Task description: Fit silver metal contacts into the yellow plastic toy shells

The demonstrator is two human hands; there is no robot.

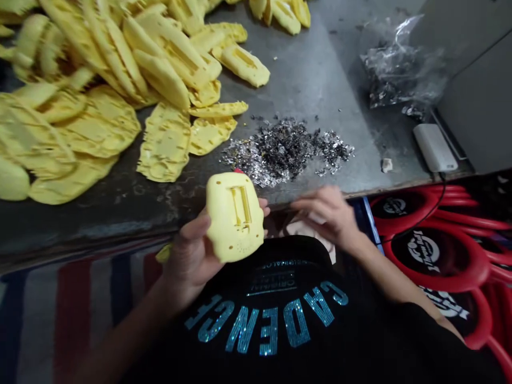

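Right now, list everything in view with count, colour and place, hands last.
Tabletop: one, grey, across the upper view
Held casing: one, yellow, centre
Loose casings: many, yellow, mostly heaped at upper left
Metal pieces: too many to count, silvery and dark, piled mid-table
Plastic bag: one, clear with dark contents, upper right
Boxy device: one, white, right
Cord: one, black, hanging from the boxy device
Small lump: one, whitish, near the table's edge
Round items: several, black with red rims, lower right
Striped sheet: one, red, white and blue, lower left
Shirt: one, black, blue lettering, bottom
Left hand: one, bare, gripping the held casing
Right hand: one, bare, before the table's edge
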